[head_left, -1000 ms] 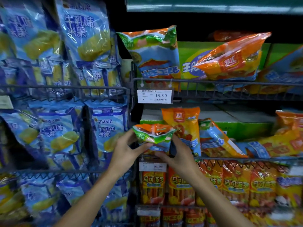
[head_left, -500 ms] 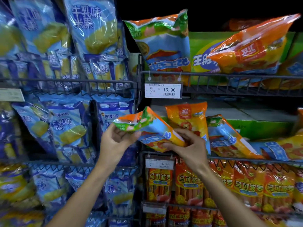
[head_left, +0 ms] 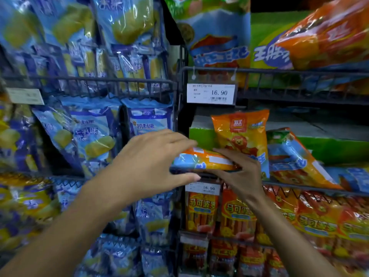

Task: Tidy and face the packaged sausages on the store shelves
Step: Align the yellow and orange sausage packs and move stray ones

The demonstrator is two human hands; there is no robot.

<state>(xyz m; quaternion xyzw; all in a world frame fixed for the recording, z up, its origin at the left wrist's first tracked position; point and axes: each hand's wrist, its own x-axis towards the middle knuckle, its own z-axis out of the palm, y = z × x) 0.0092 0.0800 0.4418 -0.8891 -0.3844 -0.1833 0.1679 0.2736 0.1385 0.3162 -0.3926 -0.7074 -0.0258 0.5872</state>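
Retail shop, grocery aisle. Wire shelves packed with bagged snacks and sausage packs; printed price tags reading 16.90 clipped to shelf rails.

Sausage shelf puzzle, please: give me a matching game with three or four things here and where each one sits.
Things:
1. sausage pack
2. lion bag
3. upper price tag
4. blue snack bags

Places:
A. clipped to a wire rail
B. standing upright behind the hands
C. left-hand racks
D. lying flat between both hands

Pairs: 1-D, 2-B, 3-A, 4-C
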